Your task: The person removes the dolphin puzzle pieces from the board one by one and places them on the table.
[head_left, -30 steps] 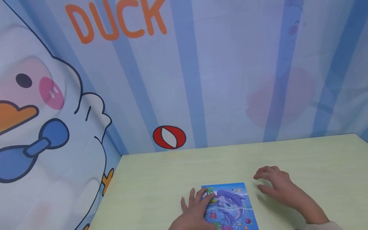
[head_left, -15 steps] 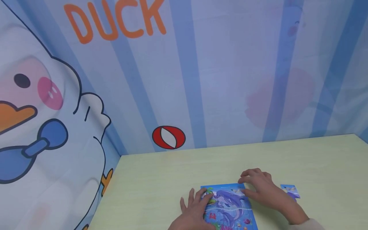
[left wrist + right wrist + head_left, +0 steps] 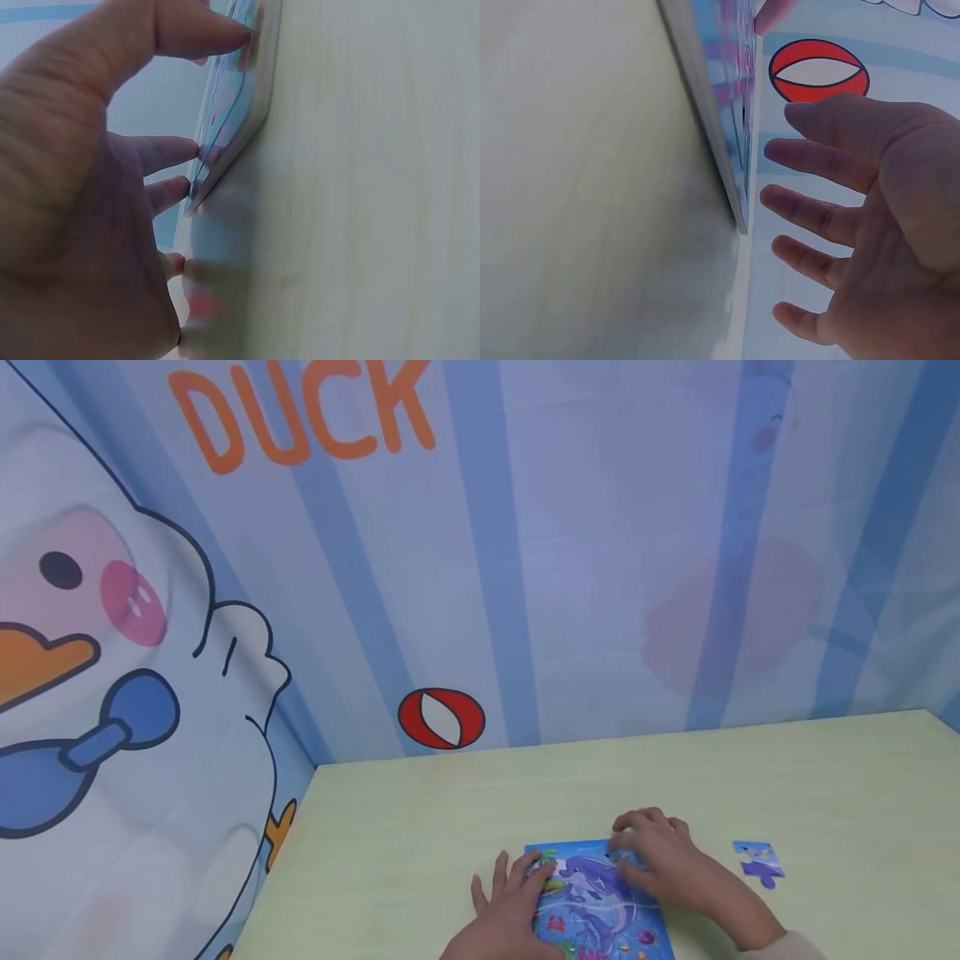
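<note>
A blue dolphin puzzle board (image 3: pixel 600 902) lies flat near the table's front edge. My left hand (image 3: pixel 504 912) rests on its left side, fingers spread; in the left wrist view the thumb and fingertips of that hand (image 3: pixel 82 165) touch the board's face (image 3: pixel 232 97). Over the upper right corner of the board is my right hand (image 3: pixel 667 860), fingers slightly bent. The right wrist view shows this hand (image 3: pixel 870 217) with fingers apart beside the board (image 3: pixel 731 97), nothing between them. A loose puzzle piece (image 3: pixel 761 862) lies right of the right hand.
The pale yellow-green table (image 3: pixel 420 827) runs back to a blue striped cloth backdrop (image 3: pixel 585 568) with a printed red ball (image 3: pixel 442 718). At the left stands a cloth printed with a large white duck (image 3: pixel 180 793).
My right hand has moved left onto the board's upper right corner, and the loose piece has come into view on the table. My left hand has stayed in place.
</note>
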A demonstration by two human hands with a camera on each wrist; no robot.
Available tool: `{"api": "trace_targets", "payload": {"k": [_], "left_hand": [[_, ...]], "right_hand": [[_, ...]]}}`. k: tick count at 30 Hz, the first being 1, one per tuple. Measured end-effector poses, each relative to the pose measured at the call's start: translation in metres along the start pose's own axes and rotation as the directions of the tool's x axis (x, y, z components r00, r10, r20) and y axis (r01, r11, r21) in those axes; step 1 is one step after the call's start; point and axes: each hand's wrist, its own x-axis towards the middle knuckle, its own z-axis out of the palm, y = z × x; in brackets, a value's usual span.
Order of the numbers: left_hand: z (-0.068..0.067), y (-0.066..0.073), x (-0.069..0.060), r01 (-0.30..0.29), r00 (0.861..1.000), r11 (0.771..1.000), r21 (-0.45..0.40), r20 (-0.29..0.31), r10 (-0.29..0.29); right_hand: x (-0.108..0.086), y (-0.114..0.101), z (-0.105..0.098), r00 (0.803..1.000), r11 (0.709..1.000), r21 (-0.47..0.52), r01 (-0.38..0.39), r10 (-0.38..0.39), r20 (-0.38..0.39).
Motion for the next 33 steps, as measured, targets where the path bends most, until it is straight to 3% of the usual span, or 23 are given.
{"api": "trace_targets", "payload": {"k": [9, 14, 21, 28, 33], "left_hand": [[0.000, -0.002, 0.002, -0.002, 1.000, 1.000, -0.017, 0.021, 0.002], [0.001, -0.005, 0.002, -0.016, 0.999, 1.000, -0.019, 0.040, 0.017], [0.005, -0.007, 0.002, -0.044, 0.999, 0.999, -0.004, 0.022, 0.044], [0.003, -0.009, 0.001, -0.085, 0.996, 0.993, -0.081, 0.015, 0.086], [0.000, -0.003, -0.002, -0.060, 0.998, 0.997, -0.049, 0.023, 0.061]], "right_hand": [[0.001, -0.001, 0.003, 0.996, 0.996, -0.043, 0.075, -0.074, 0.040], [0.004, -0.005, 0.005, 0.998, 0.999, -0.026, 0.046, -0.045, 0.039], [0.010, -0.009, 0.006, 1.000, 0.999, -0.051, 0.003, -0.001, 0.027], [0.012, -0.009, 0.007, 0.999, 0.997, -0.069, 0.035, -0.035, 0.006], [0.015, -0.010, 0.006, 0.998, 0.994, -0.096, 0.060, -0.062, -0.013]]}}
